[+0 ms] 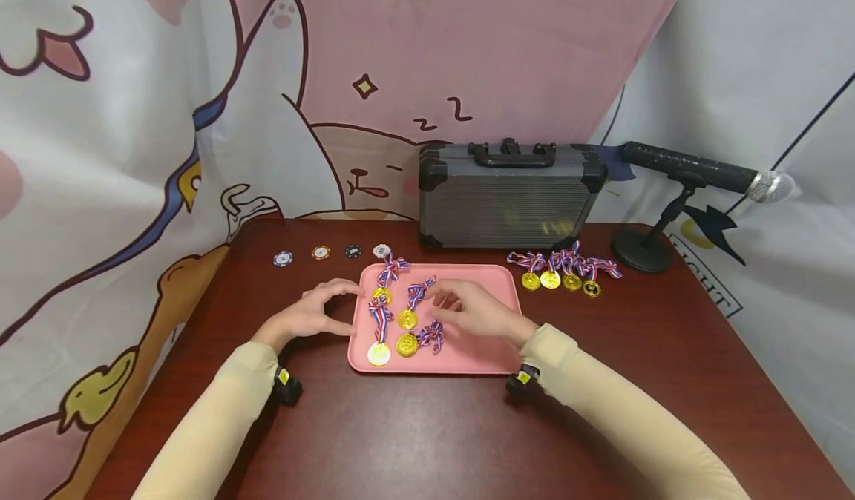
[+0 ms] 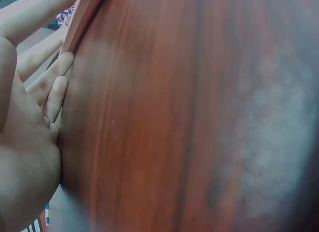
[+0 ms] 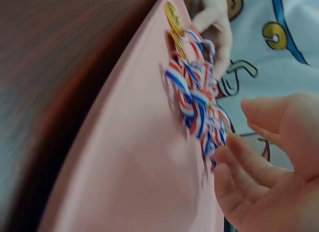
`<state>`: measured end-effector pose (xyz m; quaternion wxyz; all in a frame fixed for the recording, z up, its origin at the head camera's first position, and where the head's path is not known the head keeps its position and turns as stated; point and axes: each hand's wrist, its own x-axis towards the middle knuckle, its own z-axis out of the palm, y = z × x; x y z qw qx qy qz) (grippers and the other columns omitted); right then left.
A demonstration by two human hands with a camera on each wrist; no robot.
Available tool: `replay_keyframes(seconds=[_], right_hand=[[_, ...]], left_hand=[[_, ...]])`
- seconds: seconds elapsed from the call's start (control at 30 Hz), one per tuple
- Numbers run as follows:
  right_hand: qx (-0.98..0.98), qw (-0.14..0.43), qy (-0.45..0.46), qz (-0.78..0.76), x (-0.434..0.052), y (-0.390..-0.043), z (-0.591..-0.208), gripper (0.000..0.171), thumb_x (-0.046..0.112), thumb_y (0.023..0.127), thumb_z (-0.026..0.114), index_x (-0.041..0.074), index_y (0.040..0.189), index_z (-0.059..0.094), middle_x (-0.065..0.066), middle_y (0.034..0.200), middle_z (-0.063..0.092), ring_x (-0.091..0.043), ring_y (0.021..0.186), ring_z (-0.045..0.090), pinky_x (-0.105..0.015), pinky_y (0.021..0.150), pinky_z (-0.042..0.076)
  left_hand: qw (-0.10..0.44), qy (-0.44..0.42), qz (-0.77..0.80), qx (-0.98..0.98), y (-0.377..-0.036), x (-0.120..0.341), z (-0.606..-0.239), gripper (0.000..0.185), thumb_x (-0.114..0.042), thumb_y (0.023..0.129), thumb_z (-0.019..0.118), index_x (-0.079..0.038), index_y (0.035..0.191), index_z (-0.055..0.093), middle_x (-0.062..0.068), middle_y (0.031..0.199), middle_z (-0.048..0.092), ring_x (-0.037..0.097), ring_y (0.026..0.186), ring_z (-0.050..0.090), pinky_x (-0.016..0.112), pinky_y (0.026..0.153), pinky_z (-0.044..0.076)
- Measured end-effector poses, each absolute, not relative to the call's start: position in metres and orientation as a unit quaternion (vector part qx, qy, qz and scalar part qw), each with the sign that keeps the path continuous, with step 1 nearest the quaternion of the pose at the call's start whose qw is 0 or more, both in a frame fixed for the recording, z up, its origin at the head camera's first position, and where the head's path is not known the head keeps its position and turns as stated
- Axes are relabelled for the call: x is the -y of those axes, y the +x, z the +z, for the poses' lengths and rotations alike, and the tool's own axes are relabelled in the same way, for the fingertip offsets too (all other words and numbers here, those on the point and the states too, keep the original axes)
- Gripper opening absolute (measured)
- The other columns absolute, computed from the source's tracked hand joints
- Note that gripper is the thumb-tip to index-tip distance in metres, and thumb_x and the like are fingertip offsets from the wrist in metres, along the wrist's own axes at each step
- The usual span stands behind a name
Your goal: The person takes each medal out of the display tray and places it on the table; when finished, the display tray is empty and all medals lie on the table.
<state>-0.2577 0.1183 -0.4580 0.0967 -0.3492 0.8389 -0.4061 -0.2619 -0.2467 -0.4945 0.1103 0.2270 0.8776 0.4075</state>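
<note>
A pink tray [image 1: 467, 359] lies on the dark wooden table with several gold medals on its left half. Their striped ribbons, red, white and blue, are bunched up beside them. One medal [image 1: 378, 354] lies at the front left, another medal [image 1: 406, 345] just right of it. My left hand [image 1: 309, 311] is at the tray's left rim, thumb and fingers spread apart. Over the tray's middle is my right hand [image 1: 476, 308], fingertips close to the ribbon [image 1: 421, 291] of a rear medal. In the right wrist view, nothing sits between the bent fingers and thumb of that hand [image 3: 279, 162].
Behind the tray stands a grey hard case [image 1: 508, 207] with black corners. Several more medals [image 1: 551, 280] with ribbons lie right of the tray. A microphone [image 1: 701, 170] on a stand is at the back right. Several poker chips [image 1: 320, 252] form a row at the back left.
</note>
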Motion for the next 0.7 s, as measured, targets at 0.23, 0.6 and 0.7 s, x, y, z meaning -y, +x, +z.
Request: replay_keyframes(seconds=[0.23,0.6,0.7], right_hand=[[-0.849,0.115,-0.386,-0.342,-0.088,-0.264,-0.464,0.028,0.010,0.099,0.073,0.006,0.127,0.071,-0.004,0.103,0.075,-0.013,0.092,0.071,-0.030,0.084,0.058],[-0.862,0.117,-0.411,-0.272,-0.074,-0.276,-0.475,0.029,0.014,0.096,0.079,0.011,0.125,0.074,0.002,0.091,0.071,-0.011,0.080,0.062,-0.026,0.074,0.051],[-0.863,0.120,-0.416,-0.260,-0.075,-0.276,-0.475,0.024,0.014,0.094,0.081,0.015,0.117,0.074,0.004,0.088,0.068,-0.009,0.079,0.059,-0.027,0.075,0.048]], left_hand=[[0.117,0.226,0.398,-0.882,-0.262,0.247,-0.498,0.071,-0.038,0.076,0.095,-0.027,0.139,0.066,-0.002,0.149,0.056,0.030,0.139,0.041,0.068,0.113,0.016],[0.107,0.231,0.400,-0.880,-0.262,0.248,-0.494,0.070,-0.036,0.077,0.095,-0.025,0.139,0.066,0.001,0.148,0.057,0.031,0.138,0.042,0.069,0.112,0.017],[0.109,0.230,0.400,-0.880,-0.262,0.249,-0.495,0.069,-0.037,0.077,0.095,-0.025,0.139,0.066,0.001,0.149,0.057,0.032,0.140,0.041,0.070,0.112,0.016]])
